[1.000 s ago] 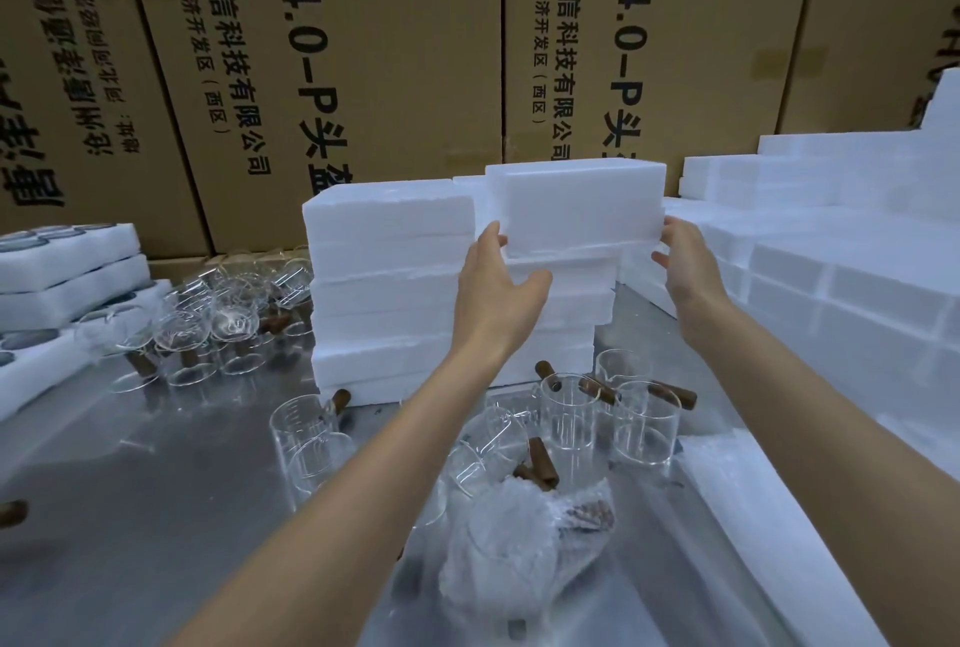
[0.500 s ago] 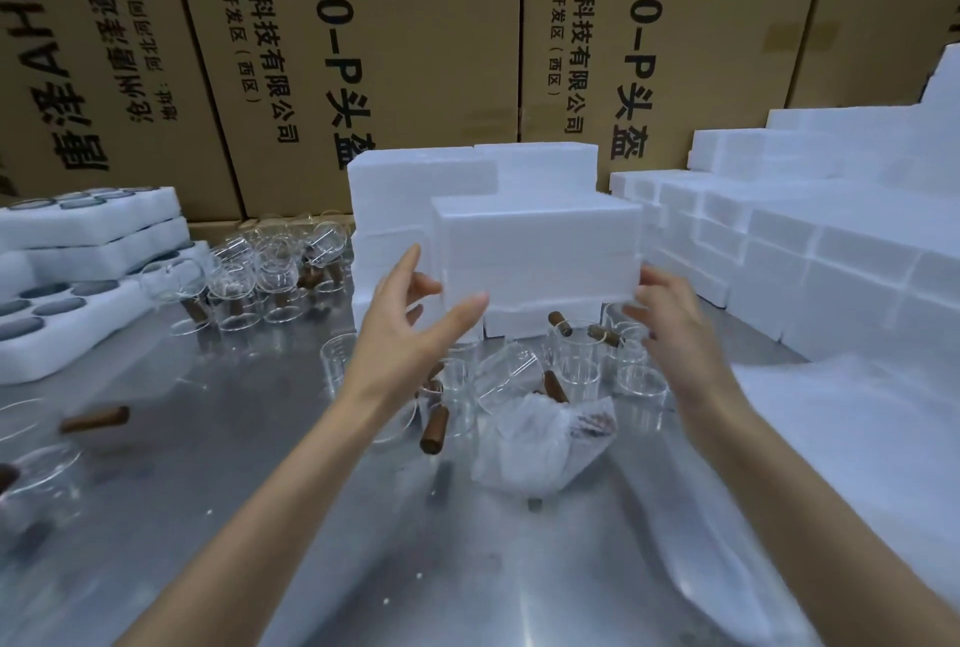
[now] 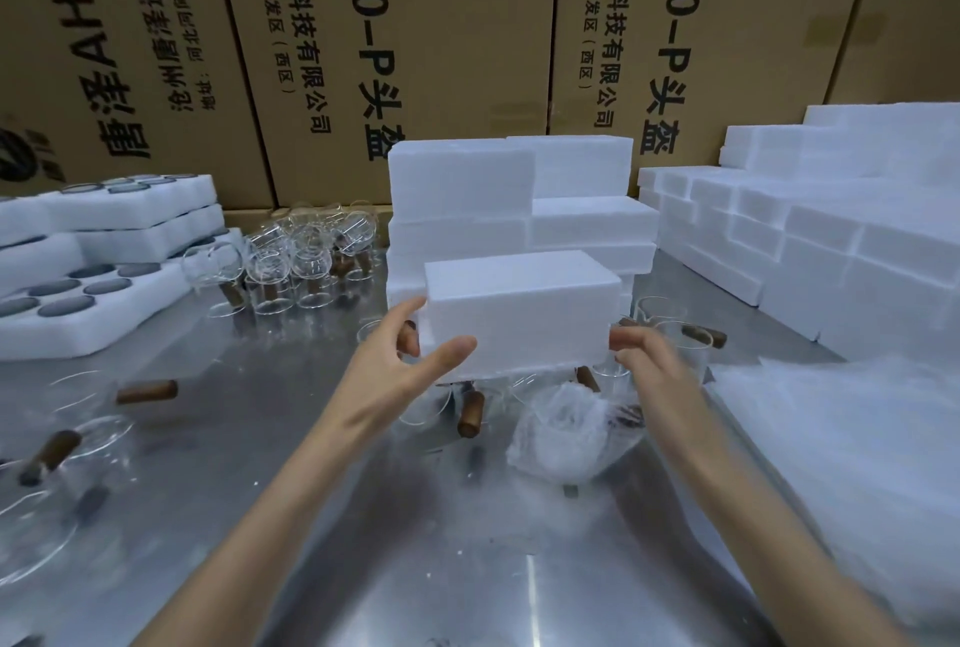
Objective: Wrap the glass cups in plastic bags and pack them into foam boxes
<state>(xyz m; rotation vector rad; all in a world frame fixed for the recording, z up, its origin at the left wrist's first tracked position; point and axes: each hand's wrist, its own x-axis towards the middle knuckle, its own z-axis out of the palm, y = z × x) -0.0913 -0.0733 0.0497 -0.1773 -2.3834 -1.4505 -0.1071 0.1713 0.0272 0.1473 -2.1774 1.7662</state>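
Centre frame, a white foam box (image 3: 519,311) was held clear above the tabletop (image 3: 322,516), the left hand (image 3: 402,376) gripping its left end with thumb curled underneath, the right hand (image 3: 647,360) pinching the right corner. Its open side could not be seen. Below it, glass cups (image 3: 467,407) with brown handles were half hidden, and one bagged cup (image 3: 566,430) sat lower right of centre, its shape blurred by plastic. More foam boxes (image 3: 462,189) were stacked behind; the trays (image 3: 93,303) at left were cut off by the edge.
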